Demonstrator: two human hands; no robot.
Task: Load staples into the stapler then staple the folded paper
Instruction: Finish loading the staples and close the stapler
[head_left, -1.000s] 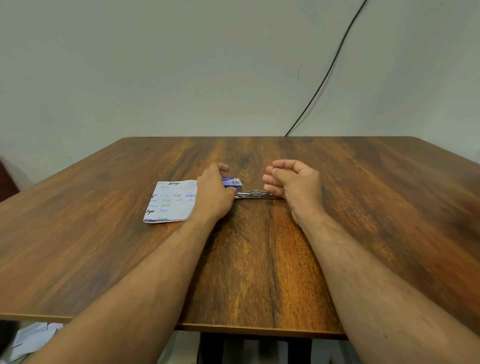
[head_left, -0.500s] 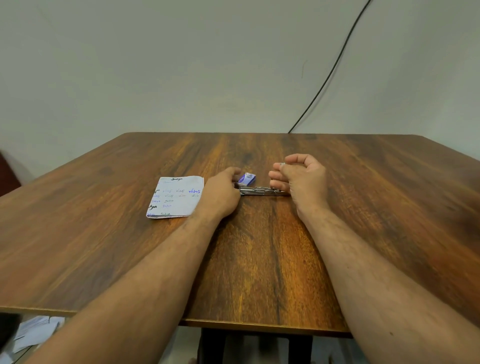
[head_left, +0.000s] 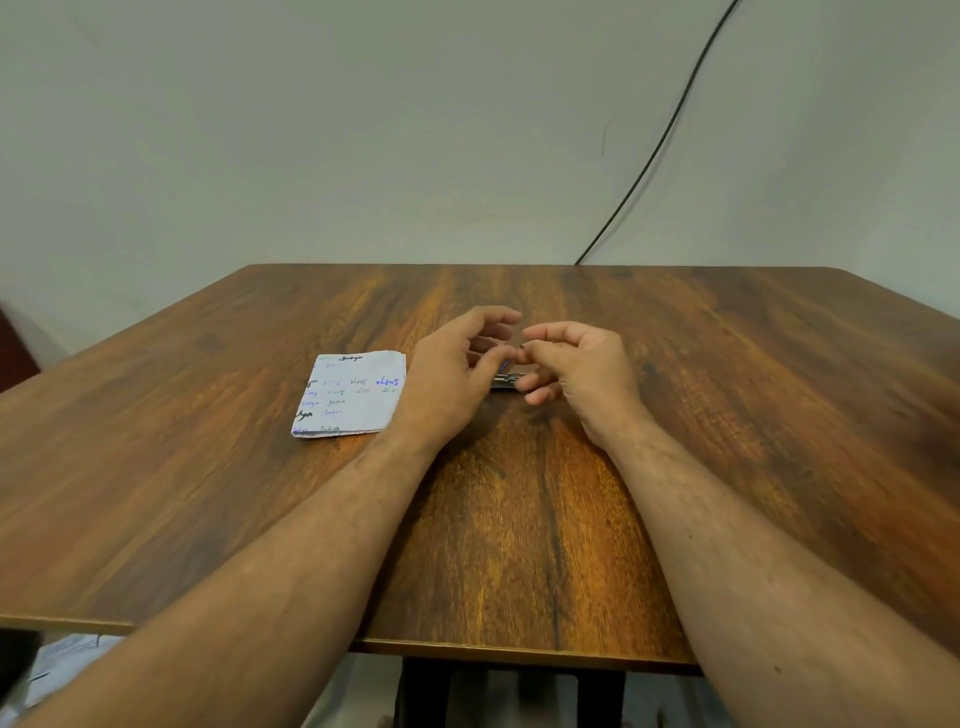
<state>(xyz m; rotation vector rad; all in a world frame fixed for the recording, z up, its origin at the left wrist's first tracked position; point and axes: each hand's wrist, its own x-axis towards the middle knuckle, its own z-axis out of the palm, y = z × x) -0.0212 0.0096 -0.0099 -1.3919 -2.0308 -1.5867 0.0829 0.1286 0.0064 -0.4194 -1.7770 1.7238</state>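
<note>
Both hands are raised just above the table, fingertips meeting over the stapler. The left hand is seen with fingers curled and partly spread. The right hand is curled, thumb and forefinger drawn together as if on something small; what is pinched, if anything, cannot be told. Only a short metal stretch of the stapler is visible, lying flat directly below the meeting fingertips, the rest hidden by both hands. The staple box is not visible. The folded paper, handwritten, lies flat just outside the left hand, touched by neither hand.

Handling, judged: a staple strip is expected to be light, stiff and brittle, easily snapped or dropped, so it is best pinched by its long sides near the middle and laid straight into the channel. The stapler looks small, metal and rigid; it is likely to slide on the smooth wood, so its base should be steadied near the hinge end. The paper is thin and limp and is best held near the folded edge.
</note>
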